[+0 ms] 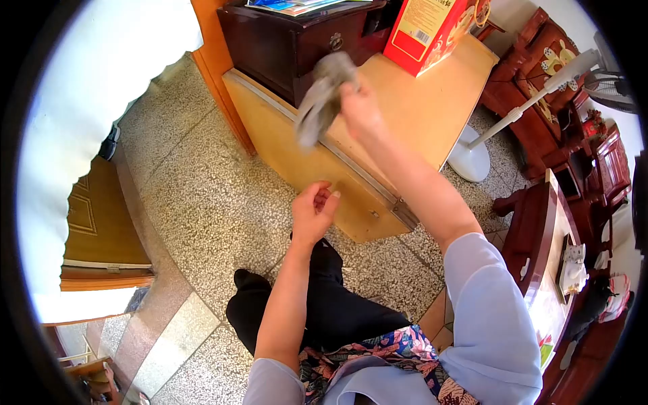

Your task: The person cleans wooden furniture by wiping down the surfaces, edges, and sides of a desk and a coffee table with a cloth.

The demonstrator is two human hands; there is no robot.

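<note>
A grey cloth (320,101), blurred by motion, hangs from my right hand (361,108), whose fingers are closed on it. It overlaps the front of a dark wooden drawer box (263,50) and the near edge of a light wooden cabinet (412,101). Below, my left hand (314,212) hovers in front of the cabinet's side panel with fingers loosely curled and nothing seen in them. A round metal pull (335,42) shows on the drawer just above the cloth.
A red and yellow gift box (435,34) stands on the cabinet top. To the right are a white standing fan (469,154), a dark wooden chair (533,88) and a table (550,270). A white curtain (101,101) hangs at left above the speckled floor (196,175).
</note>
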